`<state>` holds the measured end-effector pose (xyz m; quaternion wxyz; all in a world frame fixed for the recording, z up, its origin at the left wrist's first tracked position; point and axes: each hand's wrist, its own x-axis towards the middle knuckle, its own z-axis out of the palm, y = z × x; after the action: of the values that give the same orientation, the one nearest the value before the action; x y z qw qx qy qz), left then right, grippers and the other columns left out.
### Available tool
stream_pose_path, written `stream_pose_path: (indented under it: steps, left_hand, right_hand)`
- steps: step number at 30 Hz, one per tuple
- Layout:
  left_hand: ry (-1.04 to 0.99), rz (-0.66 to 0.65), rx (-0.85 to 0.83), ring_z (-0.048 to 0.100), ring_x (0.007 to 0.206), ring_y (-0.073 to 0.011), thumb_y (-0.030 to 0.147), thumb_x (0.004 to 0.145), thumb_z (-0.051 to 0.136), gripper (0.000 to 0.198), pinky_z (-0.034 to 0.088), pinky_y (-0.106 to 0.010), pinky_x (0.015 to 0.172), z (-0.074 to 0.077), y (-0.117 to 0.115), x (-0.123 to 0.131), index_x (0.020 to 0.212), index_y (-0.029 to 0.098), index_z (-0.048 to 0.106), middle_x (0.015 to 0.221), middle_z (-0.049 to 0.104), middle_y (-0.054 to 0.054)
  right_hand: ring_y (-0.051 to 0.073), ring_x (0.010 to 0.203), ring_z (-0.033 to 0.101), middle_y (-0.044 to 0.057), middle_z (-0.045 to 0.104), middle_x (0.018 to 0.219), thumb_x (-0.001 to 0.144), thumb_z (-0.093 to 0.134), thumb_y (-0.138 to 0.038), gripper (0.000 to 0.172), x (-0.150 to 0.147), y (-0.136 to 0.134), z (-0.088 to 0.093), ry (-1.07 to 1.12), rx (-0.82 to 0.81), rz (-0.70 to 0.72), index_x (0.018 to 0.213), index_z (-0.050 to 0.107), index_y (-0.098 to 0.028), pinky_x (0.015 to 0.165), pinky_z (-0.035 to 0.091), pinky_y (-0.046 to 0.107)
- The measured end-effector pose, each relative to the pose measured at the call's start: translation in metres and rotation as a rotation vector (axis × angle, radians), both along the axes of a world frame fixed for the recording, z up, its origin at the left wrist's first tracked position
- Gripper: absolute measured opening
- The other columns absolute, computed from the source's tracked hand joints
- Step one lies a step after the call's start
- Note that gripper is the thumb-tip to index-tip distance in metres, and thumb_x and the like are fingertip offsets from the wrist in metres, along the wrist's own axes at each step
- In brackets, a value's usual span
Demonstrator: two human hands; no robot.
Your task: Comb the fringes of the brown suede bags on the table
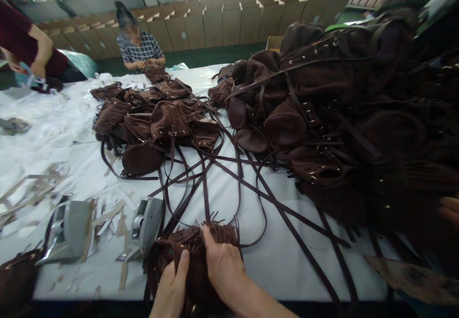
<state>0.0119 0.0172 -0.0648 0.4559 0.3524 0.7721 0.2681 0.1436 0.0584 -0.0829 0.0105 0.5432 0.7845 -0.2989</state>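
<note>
A dark brown fringed bag (195, 275) lies at the table's near edge, right in front of me. My left hand (170, 284) grips its left side, with the thumb pressed on the brown material and the other fingers mostly hidden. My right hand (224, 263) is closed over the fringe (225, 232), its index finger stretched along a thin, pale metal tool (200, 224). Only the tool's tip shows, so its kind is unclear. Long brown straps (206, 193) run from near the bag toward the other bags.
Brown bags form a pile (172, 122) ahead and a larger heap (322, 93) at right. Two grey tape dispensers (70, 232) stand at left among paper scraps (107, 222). A person in a checked shirt (143, 48) works across the table; cardboard boxes (215, 24) line the back.
</note>
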Motion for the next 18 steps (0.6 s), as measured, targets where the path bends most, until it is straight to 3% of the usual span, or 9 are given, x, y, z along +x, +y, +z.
stream_pose_path:
  steps: [2,4,7,10,13,16,18]
  left_hand:
    - [0.025,-0.028,0.063,0.046,0.128,-0.0324,0.064,0.080,0.045,0.065,0.023,-0.044,0.114,0.002,-0.010,-0.001,0.109,0.010,0.067,0.116,0.068,-0.014]
    - [0.047,-0.035,0.087,0.041,0.132,-0.0319,0.060,0.079,0.050,0.057,0.015,-0.043,0.117,0.002,-0.020,-0.005,0.107,0.014,0.069,0.119,0.067,-0.012]
    - [0.029,-0.038,0.069,0.041,0.132,-0.0321,0.056,0.080,0.050,0.051,0.018,-0.043,0.116,-0.006,-0.031,-0.019,0.105,0.016,0.070,0.120,0.067,-0.010]
    - [-0.026,-0.186,0.005,0.042,0.131,-0.0310,0.051,0.081,0.050,0.051,0.025,-0.043,0.114,-0.023,-0.032,-0.038,0.113,0.015,0.066,0.122,0.066,-0.010]
    - [0.243,-0.338,0.104,0.034,0.137,-0.0304,0.042,0.080,0.052,0.067,0.026,-0.045,0.113,-0.029,-0.010,-0.048,0.137,0.007,0.042,0.143,0.046,-0.017]
    - [0.575,-0.529,0.350,0.019,0.142,-0.0283,0.037,0.081,0.053,0.078,0.019,-0.046,0.115,-0.014,0.037,-0.035,0.146,0.007,0.022,0.153,0.025,-0.019]
    - [0.414,-0.724,0.326,0.029,0.138,-0.0280,0.035,0.080,0.054,0.074,0.025,-0.044,0.112,-0.003,0.074,-0.015,0.144,0.009,0.027,0.148,0.034,-0.019]
  right_hand:
    - [0.024,0.070,0.070,0.012,0.071,0.075,0.078,0.053,-0.011,0.067,0.009,0.004,-0.018,-0.141,0.023,0.187,0.142,0.034,-0.015,0.063,0.053,0.032]
    - [0.023,0.068,0.070,0.013,0.071,0.075,0.080,0.052,-0.009,0.061,0.023,0.008,-0.037,-0.225,0.028,0.243,0.139,0.039,-0.015,0.060,0.053,0.031]
    - [0.019,0.068,0.069,0.010,0.071,0.074,0.084,0.045,-0.005,0.059,0.043,0.010,-0.061,-0.311,0.089,0.159,0.140,0.037,-0.019,0.058,0.051,0.027]
    - [0.018,0.066,0.069,0.009,0.070,0.073,0.085,0.043,-0.003,0.060,0.051,0.011,-0.073,-0.349,0.146,0.111,0.142,0.035,-0.019,0.057,0.051,0.026]
    - [0.018,0.062,0.067,0.010,0.068,0.071,0.086,0.043,-0.003,0.059,0.050,0.017,-0.076,-0.342,0.215,0.090,0.142,0.034,-0.016,0.054,0.050,0.026]
    - [0.017,0.061,0.065,0.009,0.066,0.070,0.087,0.042,-0.006,0.056,0.051,0.029,-0.067,-0.320,0.330,0.118,0.142,0.034,-0.015,0.054,0.049,0.025]
    - [0.016,0.060,0.064,0.008,0.065,0.070,0.088,0.042,-0.007,0.055,0.056,0.038,-0.058,-0.327,0.404,0.151,0.143,0.034,-0.015,0.053,0.048,0.024]
